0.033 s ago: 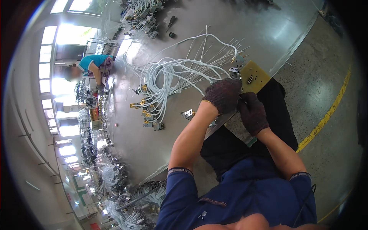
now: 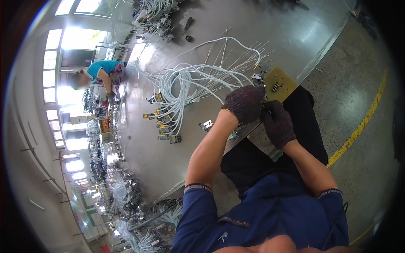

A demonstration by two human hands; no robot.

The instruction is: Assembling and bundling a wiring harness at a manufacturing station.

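Strong daylight pours in from the windows (image 2: 59,76) at nine to ten o'clock, blown out to plain white with no detail. It throws a broad pale glare across the grey table (image 2: 295,29) from eleven to one o'clock. The floor (image 2: 358,97) at three o'clock carries a softer sheen. Shadows are weak and short. The centre is sharp and evenly lit. Toward the rim straight edges bend hard, the clutter at seven o'clock turns small and smeared, and a black circular border closes the corners. A face at nine o'clock is blurred out.
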